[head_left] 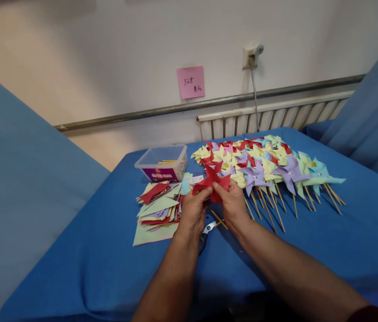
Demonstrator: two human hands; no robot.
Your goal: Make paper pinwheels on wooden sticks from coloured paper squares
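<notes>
A red paper pinwheel (213, 173) is held up over the table between both my hands. My left hand (193, 206) grips its lower left side, the thumb pressed near the centre. From the right, my right hand (235, 202) pinches it the same way, thumb by the middle. Below them lie a pair of scissors (209, 227) with dark handles and thin wooden sticks (220, 220), partly hidden by my hands. Left of my hands is a stack of coloured paper pieces (158, 208) in red, green, purple and yellow.
A clear plastic box (162, 167) with a purple label holds sticks behind the paper. Many finished pinwheels (256, 174) on sticks cover the right back of the blue-covered table (85, 232). Behind are a radiator (229, 127), a rail and a wall socket (249, 58).
</notes>
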